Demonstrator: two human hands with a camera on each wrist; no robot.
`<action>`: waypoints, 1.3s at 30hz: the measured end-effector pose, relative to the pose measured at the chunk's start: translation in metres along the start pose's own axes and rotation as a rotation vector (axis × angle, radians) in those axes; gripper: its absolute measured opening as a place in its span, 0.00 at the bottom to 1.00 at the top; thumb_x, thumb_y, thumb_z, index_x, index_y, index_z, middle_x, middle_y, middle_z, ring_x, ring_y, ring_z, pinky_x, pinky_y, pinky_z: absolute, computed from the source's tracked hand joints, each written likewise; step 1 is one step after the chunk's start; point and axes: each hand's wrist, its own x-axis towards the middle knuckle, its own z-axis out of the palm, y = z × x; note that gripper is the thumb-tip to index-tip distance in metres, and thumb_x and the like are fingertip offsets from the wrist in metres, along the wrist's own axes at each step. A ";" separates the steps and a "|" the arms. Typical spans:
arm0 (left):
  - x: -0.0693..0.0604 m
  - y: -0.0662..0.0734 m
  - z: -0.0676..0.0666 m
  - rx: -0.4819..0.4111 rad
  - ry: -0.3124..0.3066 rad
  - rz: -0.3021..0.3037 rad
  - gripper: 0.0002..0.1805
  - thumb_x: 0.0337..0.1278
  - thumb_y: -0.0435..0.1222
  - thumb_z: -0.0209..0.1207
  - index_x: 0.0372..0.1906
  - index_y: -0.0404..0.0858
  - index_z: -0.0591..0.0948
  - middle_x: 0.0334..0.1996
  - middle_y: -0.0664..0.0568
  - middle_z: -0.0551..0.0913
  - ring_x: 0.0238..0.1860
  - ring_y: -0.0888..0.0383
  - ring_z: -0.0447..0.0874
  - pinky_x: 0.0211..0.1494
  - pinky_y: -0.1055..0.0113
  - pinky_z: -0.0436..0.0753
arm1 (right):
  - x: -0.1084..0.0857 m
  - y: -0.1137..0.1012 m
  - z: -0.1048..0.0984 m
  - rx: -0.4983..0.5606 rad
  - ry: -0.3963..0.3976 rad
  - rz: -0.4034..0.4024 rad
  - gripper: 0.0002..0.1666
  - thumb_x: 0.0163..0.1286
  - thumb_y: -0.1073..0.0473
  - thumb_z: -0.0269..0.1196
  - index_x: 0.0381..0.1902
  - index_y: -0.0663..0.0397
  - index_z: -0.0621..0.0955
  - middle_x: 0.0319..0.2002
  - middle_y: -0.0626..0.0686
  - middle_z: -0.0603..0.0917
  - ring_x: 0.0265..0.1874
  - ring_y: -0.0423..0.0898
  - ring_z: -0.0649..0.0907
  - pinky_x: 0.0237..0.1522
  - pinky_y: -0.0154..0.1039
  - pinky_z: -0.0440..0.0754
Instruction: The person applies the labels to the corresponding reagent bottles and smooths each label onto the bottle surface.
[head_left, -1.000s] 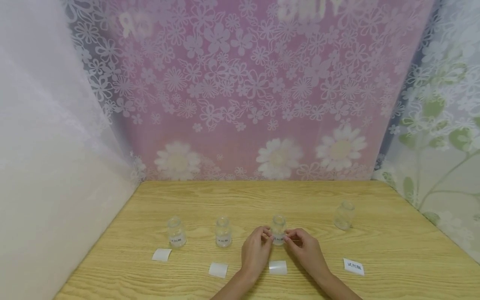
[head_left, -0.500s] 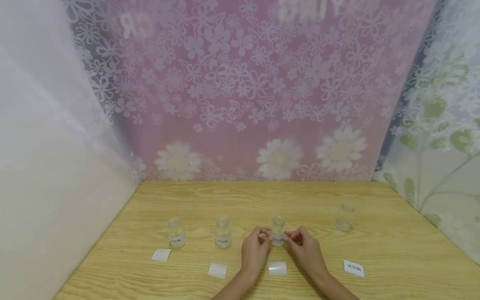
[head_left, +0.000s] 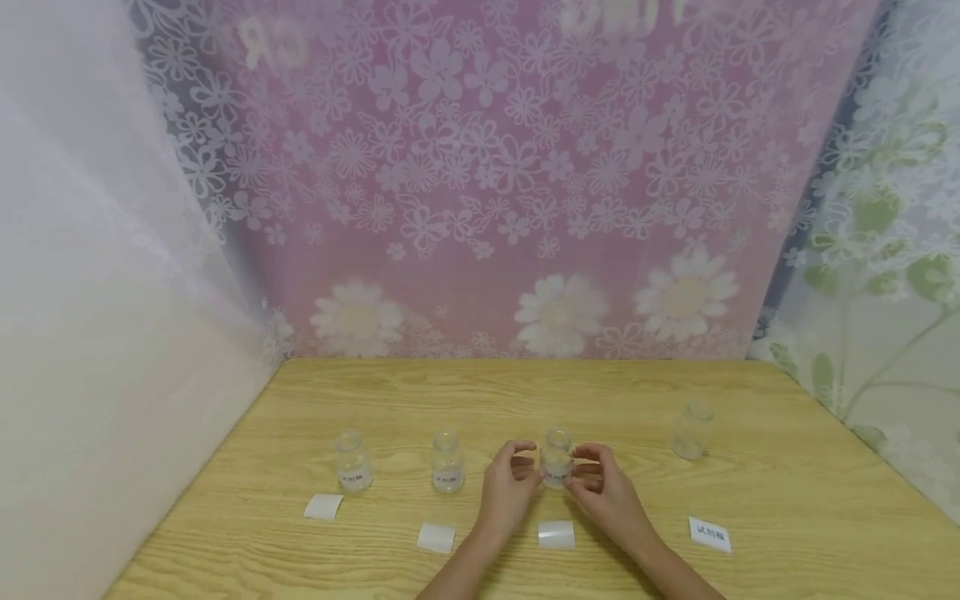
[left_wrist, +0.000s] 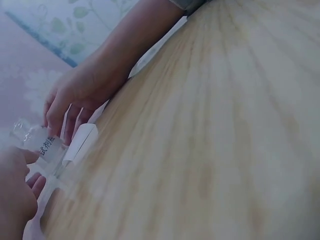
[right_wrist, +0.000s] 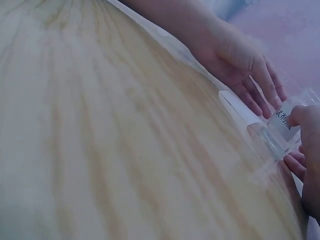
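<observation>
A clear glass bottle stands upright between both hands, with a white label bearing black characters low on its front. My left hand holds its left side, thumb at the label's edge and fingers bent beside the glass. On the other side my right hand holds it, thumb by the label's right edge. In the left wrist view my left thumb lies against the labelled bottle; the right wrist view shows my right thumb over the label. Fingertip contact behind the glass is hidden.
Two labelled bottles stand to the left, and a bottle with no visible label is at the back right. Three blank white pieces and a label with characters lie nearer the front.
The fingers of both hands have spread apart from their closer pinch at the label's edges, the index fingers rising beside the glass. The bottle stays where it was.
</observation>
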 end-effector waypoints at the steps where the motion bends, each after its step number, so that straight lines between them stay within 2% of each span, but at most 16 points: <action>1: 0.001 0.000 -0.001 -0.013 -0.016 0.008 0.18 0.52 0.28 0.62 0.50 0.37 0.76 0.46 0.43 0.77 0.45 0.49 0.78 0.43 0.66 0.79 | 0.001 0.000 0.000 0.001 -0.011 0.000 0.28 0.57 0.69 0.66 0.54 0.65 0.68 0.50 0.63 0.74 0.43 0.56 0.79 0.38 0.36 0.80; 5: 0.004 -0.002 -0.001 -0.025 -0.073 0.076 0.20 0.55 0.28 0.60 0.54 0.35 0.75 0.51 0.40 0.76 0.49 0.44 0.76 0.47 0.65 0.78 | 0.003 0.001 0.001 -0.030 -0.032 0.014 0.32 0.56 0.64 0.68 0.57 0.64 0.68 0.51 0.61 0.74 0.43 0.54 0.78 0.37 0.34 0.79; 8: 0.005 -0.003 -0.001 -0.019 -0.082 0.106 0.19 0.54 0.28 0.60 0.53 0.34 0.76 0.51 0.43 0.77 0.48 0.46 0.77 0.46 0.67 0.78 | 0.005 0.001 0.003 -0.073 -0.015 0.032 0.32 0.56 0.61 0.69 0.56 0.63 0.69 0.47 0.59 0.76 0.42 0.52 0.79 0.36 0.33 0.79; 12: 0.006 -0.002 0.000 -0.016 -0.067 0.114 0.19 0.52 0.28 0.61 0.52 0.34 0.77 0.50 0.44 0.78 0.46 0.48 0.79 0.45 0.69 0.78 | 0.008 0.002 0.006 -0.144 0.025 -0.001 0.31 0.54 0.58 0.70 0.52 0.63 0.71 0.42 0.57 0.79 0.39 0.50 0.79 0.34 0.32 0.79; 16: 0.005 0.000 0.000 -0.023 -0.058 0.111 0.19 0.52 0.27 0.61 0.52 0.33 0.77 0.49 0.43 0.78 0.46 0.49 0.79 0.45 0.69 0.78 | 0.008 0.000 0.005 -0.172 0.041 -0.026 0.24 0.55 0.56 0.69 0.46 0.59 0.73 0.40 0.53 0.80 0.38 0.48 0.80 0.35 0.35 0.80; 21: 0.005 0.001 0.002 -0.041 -0.052 0.088 0.19 0.51 0.26 0.61 0.51 0.33 0.77 0.49 0.44 0.78 0.46 0.49 0.79 0.45 0.70 0.78 | 0.009 -0.002 -0.004 -0.144 -0.007 -0.047 0.15 0.58 0.62 0.65 0.43 0.57 0.75 0.39 0.52 0.81 0.36 0.48 0.81 0.37 0.37 0.80; 26: 0.006 0.000 0.002 -0.055 -0.044 0.075 0.18 0.51 0.26 0.61 0.51 0.34 0.78 0.49 0.44 0.79 0.46 0.49 0.79 0.44 0.70 0.78 | 0.013 0.002 -0.013 -0.067 -0.096 -0.036 0.14 0.62 0.64 0.62 0.45 0.60 0.75 0.41 0.57 0.80 0.37 0.51 0.81 0.37 0.35 0.80; 31: 0.005 -0.001 0.000 -0.069 -0.056 0.082 0.18 0.53 0.27 0.60 0.51 0.34 0.77 0.50 0.44 0.78 0.46 0.49 0.79 0.42 0.70 0.79 | 0.015 0.007 -0.018 0.058 -0.193 -0.013 0.16 0.65 0.65 0.58 0.49 0.67 0.72 0.46 0.65 0.77 0.40 0.56 0.80 0.39 0.37 0.80; 36: 0.003 -0.003 0.000 -0.067 -0.068 0.084 0.19 0.54 0.27 0.60 0.53 0.35 0.77 0.51 0.44 0.77 0.47 0.49 0.78 0.43 0.70 0.79 | 0.014 0.012 -0.015 0.048 -0.208 0.003 0.21 0.63 0.65 0.61 0.52 0.65 0.69 0.50 0.64 0.74 0.47 0.58 0.76 0.44 0.38 0.78; 39: 0.002 -0.004 0.000 -0.045 -0.072 0.091 0.20 0.54 0.26 0.59 0.53 0.36 0.77 0.51 0.45 0.77 0.47 0.49 0.78 0.43 0.69 0.79 | 0.011 0.013 -0.011 0.014 -0.196 0.022 0.27 0.60 0.64 0.65 0.54 0.62 0.67 0.51 0.62 0.74 0.48 0.58 0.76 0.45 0.40 0.77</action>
